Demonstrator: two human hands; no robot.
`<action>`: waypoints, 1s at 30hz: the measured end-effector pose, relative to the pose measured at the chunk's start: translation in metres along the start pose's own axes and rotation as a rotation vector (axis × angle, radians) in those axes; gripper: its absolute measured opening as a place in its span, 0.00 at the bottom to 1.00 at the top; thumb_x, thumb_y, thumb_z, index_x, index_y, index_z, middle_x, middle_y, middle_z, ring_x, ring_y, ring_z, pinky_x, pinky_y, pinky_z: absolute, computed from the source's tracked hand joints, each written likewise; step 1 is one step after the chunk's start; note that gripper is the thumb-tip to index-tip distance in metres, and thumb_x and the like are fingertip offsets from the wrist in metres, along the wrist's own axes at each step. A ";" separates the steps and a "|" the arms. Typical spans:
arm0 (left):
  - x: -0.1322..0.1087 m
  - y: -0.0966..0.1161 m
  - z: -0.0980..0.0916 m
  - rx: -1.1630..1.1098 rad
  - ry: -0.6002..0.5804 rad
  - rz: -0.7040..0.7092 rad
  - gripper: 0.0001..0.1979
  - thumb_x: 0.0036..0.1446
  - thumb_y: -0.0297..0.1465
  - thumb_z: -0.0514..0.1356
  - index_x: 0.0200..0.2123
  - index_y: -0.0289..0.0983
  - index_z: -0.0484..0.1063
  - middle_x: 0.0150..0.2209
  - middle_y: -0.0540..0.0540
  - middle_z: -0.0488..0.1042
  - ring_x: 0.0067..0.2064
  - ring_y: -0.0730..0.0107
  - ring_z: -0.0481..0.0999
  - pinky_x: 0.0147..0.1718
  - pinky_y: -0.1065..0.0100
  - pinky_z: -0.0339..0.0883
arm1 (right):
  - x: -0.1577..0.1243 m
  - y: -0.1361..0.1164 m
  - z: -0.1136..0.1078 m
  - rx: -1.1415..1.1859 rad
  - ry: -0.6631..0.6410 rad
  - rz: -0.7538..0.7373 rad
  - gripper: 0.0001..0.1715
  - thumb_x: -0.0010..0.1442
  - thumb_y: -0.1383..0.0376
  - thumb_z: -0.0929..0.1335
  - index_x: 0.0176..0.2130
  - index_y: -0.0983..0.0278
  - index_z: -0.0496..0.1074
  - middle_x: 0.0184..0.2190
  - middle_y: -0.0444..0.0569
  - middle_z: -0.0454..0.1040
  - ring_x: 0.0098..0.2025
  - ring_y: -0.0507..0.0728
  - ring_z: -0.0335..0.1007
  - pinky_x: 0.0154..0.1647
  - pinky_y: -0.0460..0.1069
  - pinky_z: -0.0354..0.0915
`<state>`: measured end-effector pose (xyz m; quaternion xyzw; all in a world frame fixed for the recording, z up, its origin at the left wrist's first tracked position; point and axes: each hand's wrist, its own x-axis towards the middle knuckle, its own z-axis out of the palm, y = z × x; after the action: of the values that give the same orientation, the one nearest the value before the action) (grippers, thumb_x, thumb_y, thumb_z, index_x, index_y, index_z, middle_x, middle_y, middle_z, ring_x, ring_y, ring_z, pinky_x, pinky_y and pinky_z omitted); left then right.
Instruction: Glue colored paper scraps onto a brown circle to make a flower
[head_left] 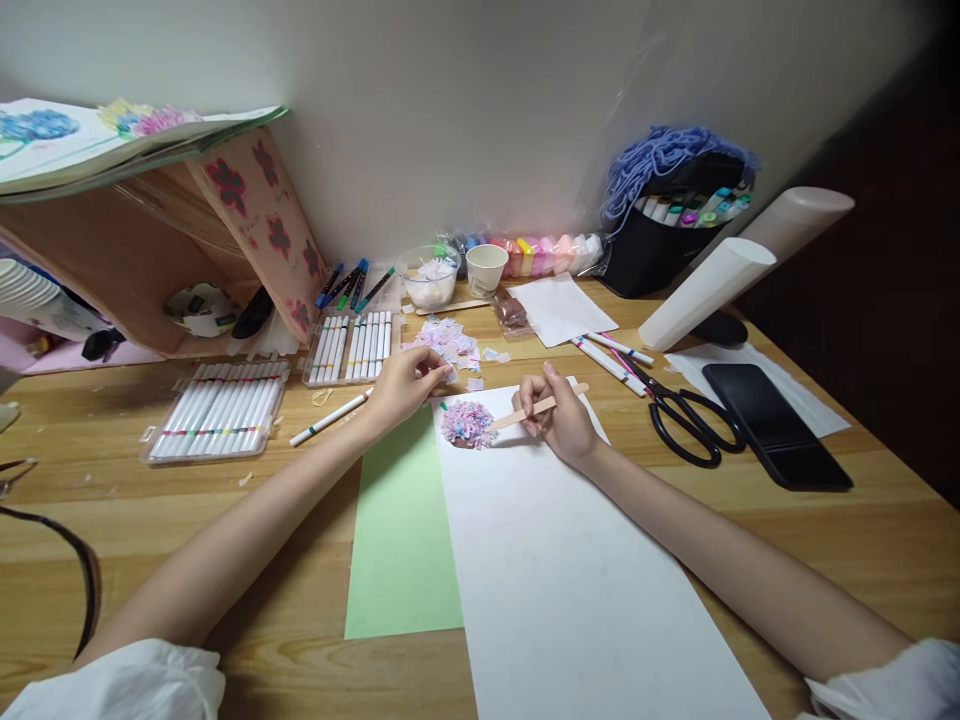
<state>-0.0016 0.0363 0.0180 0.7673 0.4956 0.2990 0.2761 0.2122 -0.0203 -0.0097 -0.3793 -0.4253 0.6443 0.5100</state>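
My right hand (559,412) grips a flat wooden craft stick (517,415), its tip against a round clump of pink, lilac and blue paper bits (468,424). This clump sits near the top left corner of a long white sheet (555,560), with some brown showing beneath it. My left hand (409,388) is pinched at the near edge of a loose heap of pastel paper scraps (454,342). A pale scrap (450,376) shows at its fingertips. Under the white sheet lies a light green sheet (405,540).
Marker sets (217,410) lie at left beside a decorated cardboard box (262,220). Behind stand a plastic bowl (429,285) and a paper cup (486,268). On the right are black-handled scissors (686,425), a phone (780,430), a white tube (705,295) and a black pen holder (652,250).
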 end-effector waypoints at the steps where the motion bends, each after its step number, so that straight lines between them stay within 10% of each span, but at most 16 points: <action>1: 0.000 -0.001 0.000 -0.012 0.004 0.002 0.08 0.55 0.35 0.58 0.27 0.37 0.71 0.29 0.48 0.76 0.31 0.70 0.72 0.31 0.70 0.62 | 0.000 0.000 0.000 0.002 -0.001 -0.001 0.36 0.58 0.40 0.58 0.16 0.64 0.63 0.11 0.41 0.58 0.13 0.47 0.52 0.15 0.45 0.45; 16: -0.060 0.022 -0.003 -0.155 -0.175 -0.121 0.09 0.58 0.36 0.57 0.31 0.38 0.73 0.33 0.49 0.77 0.34 0.70 0.72 0.34 0.69 0.62 | -0.005 0.002 -0.001 -0.057 0.002 -0.087 0.35 0.59 0.42 0.58 0.17 0.64 0.64 0.13 0.42 0.60 0.14 0.48 0.55 0.17 0.46 0.49; 30: -0.087 0.035 0.032 0.194 -0.111 0.125 0.06 0.58 0.31 0.59 0.34 0.41 0.76 0.33 0.48 0.70 0.37 0.66 0.65 0.36 0.64 0.58 | -0.019 0.009 -0.006 -0.311 -0.032 -0.263 0.34 0.63 0.48 0.56 0.15 0.63 0.64 0.10 0.42 0.56 0.14 0.49 0.50 0.18 0.48 0.45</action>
<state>0.0139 -0.0606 0.0052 0.8352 0.4572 0.2237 0.2084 0.2185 -0.0391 -0.0192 -0.3844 -0.5735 0.5046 0.5184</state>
